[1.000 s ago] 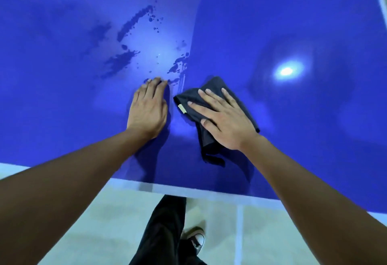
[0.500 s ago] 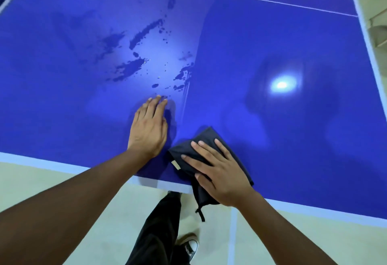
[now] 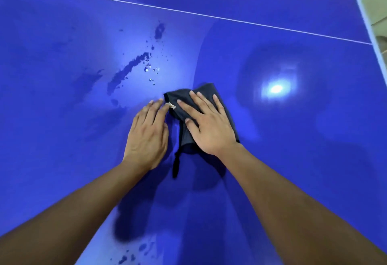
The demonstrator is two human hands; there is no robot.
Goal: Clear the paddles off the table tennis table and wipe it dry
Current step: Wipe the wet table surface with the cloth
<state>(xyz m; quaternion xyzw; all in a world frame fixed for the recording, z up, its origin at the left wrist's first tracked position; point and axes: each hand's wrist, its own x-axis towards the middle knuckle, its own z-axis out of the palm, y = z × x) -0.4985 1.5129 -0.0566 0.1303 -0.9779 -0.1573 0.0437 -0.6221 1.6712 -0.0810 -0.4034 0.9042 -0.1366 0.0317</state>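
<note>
Presses soft, limp, folded dark grey cloth (image 3: 202,92) flat on glossy blue table tennis table (image 3: 293,160) under right hand (image 3: 209,126), fingers straight and spread, left hand (image 3: 146,137) flat alongside, fingers together; probably glides easily if palm-pressed at its middle toward dark water streaks (image 3: 127,70).

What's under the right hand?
A folded dark grey cloth, pressed flat by the right hand onto the blue table tennis table. Its edges and strap show; the tabletop beneath is covered, so wet or dry is unknown.
</note>
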